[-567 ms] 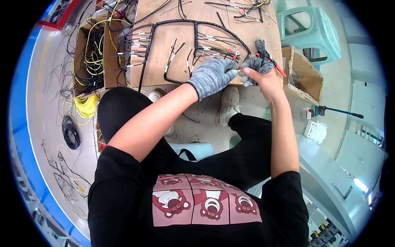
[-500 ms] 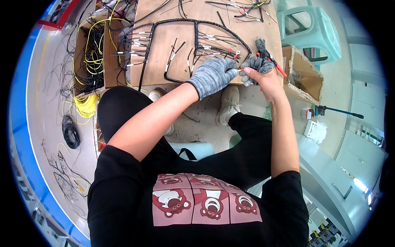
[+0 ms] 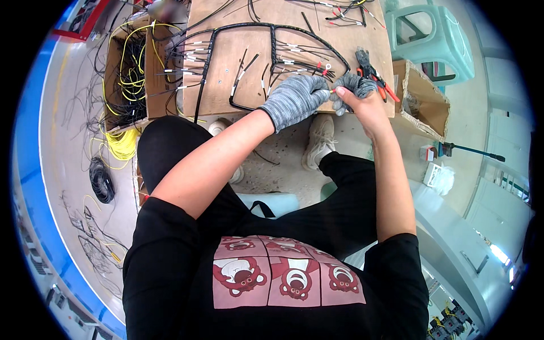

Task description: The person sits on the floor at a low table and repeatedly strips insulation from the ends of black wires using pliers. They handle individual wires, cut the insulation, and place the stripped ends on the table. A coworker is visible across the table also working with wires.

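My left hand (image 3: 297,97), in a grey knit glove, is closed in a pinch at the near edge of the wooden board. Facing it, my right hand (image 3: 358,97) is closed too, its thumb bare and the rest gloved. Between the fingertips of both hands shows a thin wire end (image 3: 333,91), red and yellowish; most of it is hidden. Beyond the hands lies a black taped wire harness (image 3: 241,26) with white-tagged branches, and a ring terminal with a red sleeve (image 3: 328,66). Red-handled pliers (image 3: 375,78) rest just beyond my right hand.
A cardboard box (image 3: 127,73) of black and yellow wires stands left of the board (image 3: 238,42), above a yellow coil (image 3: 122,145) and a black coil (image 3: 101,180). On the right are another cardboard box (image 3: 433,116) and a pale green stool (image 3: 453,42). More wires lie at the far edge.
The board and surroundings sit slightly to the right in the view. Both hands keep their pinch on the small wire end, with little shift between them.
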Demonstrator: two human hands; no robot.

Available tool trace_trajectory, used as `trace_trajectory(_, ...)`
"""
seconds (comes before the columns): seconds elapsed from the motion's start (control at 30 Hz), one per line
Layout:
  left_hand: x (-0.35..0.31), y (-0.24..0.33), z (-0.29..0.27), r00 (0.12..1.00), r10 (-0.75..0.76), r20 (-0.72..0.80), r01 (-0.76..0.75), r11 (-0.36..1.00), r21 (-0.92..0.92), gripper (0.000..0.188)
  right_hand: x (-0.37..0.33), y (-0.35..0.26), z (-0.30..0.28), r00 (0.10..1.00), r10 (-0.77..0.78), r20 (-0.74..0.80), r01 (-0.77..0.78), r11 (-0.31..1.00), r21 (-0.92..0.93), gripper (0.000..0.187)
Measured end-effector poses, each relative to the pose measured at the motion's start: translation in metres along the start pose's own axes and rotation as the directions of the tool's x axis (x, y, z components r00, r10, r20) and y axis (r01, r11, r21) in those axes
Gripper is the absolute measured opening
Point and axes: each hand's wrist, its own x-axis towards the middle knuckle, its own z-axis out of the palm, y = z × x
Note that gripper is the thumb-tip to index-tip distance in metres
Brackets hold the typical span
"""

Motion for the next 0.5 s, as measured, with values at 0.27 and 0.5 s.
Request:
trace_trajectory(0.27,-0.001,-0.004,0.003,0.998,0.021,-0.058,-0.024,0.998,-0.062,0.027,-0.001,0.001,0.006,1.000,-0.015,-0.019,0.015,1.000,0.006,0.007)
trace_trajectory(0.5,-0.003,0.002,-0.003,0.999,0.018,-0.042,-0.018,1.000,0.014,0.028,-0.001,0.006,0.014,0.997,-0.067,-0.025,0.068,0.997,0.040,0.007)
